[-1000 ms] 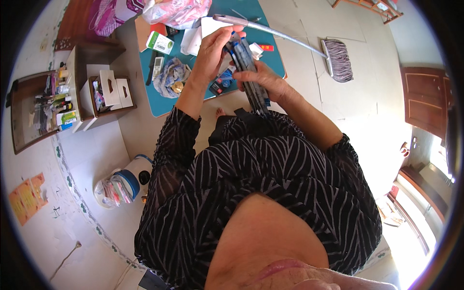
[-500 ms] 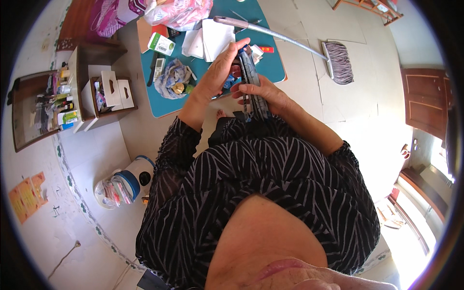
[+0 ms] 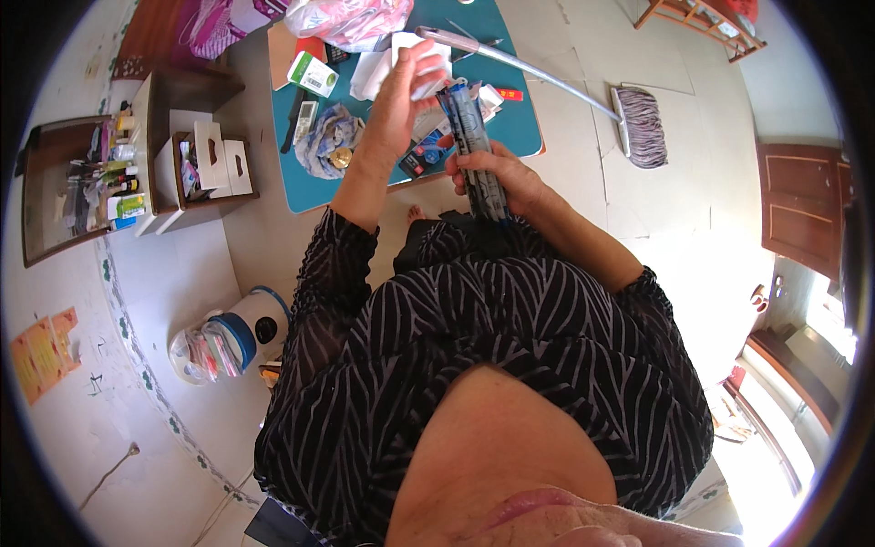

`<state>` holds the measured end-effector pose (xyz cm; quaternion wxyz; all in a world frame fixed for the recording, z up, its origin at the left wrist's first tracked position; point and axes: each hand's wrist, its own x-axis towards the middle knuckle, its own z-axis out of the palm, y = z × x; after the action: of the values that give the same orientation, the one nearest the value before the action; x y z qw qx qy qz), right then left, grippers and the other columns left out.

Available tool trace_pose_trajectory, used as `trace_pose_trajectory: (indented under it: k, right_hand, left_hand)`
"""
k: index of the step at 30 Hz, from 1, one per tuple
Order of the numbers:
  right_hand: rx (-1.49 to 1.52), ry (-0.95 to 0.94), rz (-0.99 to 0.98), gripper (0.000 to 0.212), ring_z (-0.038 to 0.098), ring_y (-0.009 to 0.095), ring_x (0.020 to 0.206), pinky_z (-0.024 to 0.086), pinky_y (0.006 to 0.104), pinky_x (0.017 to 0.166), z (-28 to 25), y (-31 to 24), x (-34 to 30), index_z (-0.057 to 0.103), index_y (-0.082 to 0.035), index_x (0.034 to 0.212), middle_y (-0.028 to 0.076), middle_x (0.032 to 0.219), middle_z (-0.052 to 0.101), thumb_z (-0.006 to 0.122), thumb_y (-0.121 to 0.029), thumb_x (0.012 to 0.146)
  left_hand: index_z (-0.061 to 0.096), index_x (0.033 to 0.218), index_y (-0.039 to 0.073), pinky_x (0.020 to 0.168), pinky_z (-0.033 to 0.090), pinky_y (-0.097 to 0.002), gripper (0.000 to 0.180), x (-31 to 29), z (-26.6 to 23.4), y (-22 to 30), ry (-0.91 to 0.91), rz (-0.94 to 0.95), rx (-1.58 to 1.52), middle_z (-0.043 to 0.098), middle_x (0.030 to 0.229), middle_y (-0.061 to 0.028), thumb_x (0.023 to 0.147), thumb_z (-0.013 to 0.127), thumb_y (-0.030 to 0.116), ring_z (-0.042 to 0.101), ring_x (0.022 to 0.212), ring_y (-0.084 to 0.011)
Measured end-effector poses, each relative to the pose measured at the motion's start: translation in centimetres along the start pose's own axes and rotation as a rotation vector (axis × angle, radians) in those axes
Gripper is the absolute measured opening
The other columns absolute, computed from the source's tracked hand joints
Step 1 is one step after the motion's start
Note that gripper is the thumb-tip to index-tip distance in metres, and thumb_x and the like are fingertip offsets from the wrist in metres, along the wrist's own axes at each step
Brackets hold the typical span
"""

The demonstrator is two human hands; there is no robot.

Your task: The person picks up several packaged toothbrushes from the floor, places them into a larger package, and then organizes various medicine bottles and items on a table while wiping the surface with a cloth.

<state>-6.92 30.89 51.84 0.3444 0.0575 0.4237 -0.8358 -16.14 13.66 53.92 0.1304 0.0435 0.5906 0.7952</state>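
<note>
My right hand (image 3: pixel 501 176) is wrapped round a long, narrow folded bundle (image 3: pixel 472 146), dark with a grey pattern and blue at its far end. It stands out in front of my body, its near end close to my waist; I cannot tell its exact kind. My left hand (image 3: pixel 401 100) is raised beside the far end, fingers spread and apart from the bundle, holding nothing. Below both hands is a blue-green table (image 3: pixel 296 187). On it lie white papers (image 3: pixel 367 76), a crumpled blue-grey cloth (image 3: pixel 321 146) and a green-and-white box (image 3: pixel 312 75).
A mop (image 3: pixel 643 128) rests with its head on the floor and its handle (image 3: pixel 519 66) over the table. Plastic bags (image 3: pixel 351 23) lie at the table's far side. A shelf unit (image 3: pixel 169 137) stands left, above a white-and-blue bin (image 3: pixel 264 324). A brown wooden door (image 3: pixel 802 196) is at right.
My left hand has come off the bundle's far end and moved left, fingers spreading. My right hand keeps its hold, and the bundle's broad side now shows more.
</note>
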Motion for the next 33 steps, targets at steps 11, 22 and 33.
trace_pose_trajectory:
  k: [11,22,33]
  right_hand:
    - [0.089,-0.042,-0.063,0.057,0.063,0.015,0.085,0.054,0.0312,0.076,-0.6,0.1,-0.3,0.049,-0.003,0.134,0.008,0.101,0.064,0.067,-0.025,0.085]
    - [-0.074,-0.048,-0.094,0.056,0.06,0.014,0.073,0.05,0.0276,0.068,-0.4,0.4,0.4,0.052,0.0,0.126,0.005,0.089,0.062,0.074,-0.02,0.079]
    - [-0.375,-0.024,-0.039,0.03,0.057,0.012,0.072,0.046,0.0257,0.063,0.7,0.2,1.2,0.059,-0.001,0.1,0.004,0.083,0.058,0.07,-0.013,0.075]
  left_hand:
    - [0.061,0.1,0.004,0.075,0.046,-0.0214,0.013,-1.6,-0.9,-0.8,-0.123,0.17,0.277,0.063,0.096,-0.0007,0.093,0.063,0.014,0.056,0.085,-0.0063]
    - [0.057,0.114,0.001,0.074,0.047,-0.0239,0.025,-2.1,-1.2,-3.0,0.051,0.113,0.123,0.061,0.102,-0.0044,0.093,0.061,0.013,0.057,0.09,-0.0097]
    - [0.021,0.146,-0.002,0.087,0.05,-0.0281,0.077,-4.7,2.7,-2.9,-0.003,0.017,-0.212,0.057,0.119,-0.0142,0.087,0.069,0.007,0.061,0.101,-0.0164]
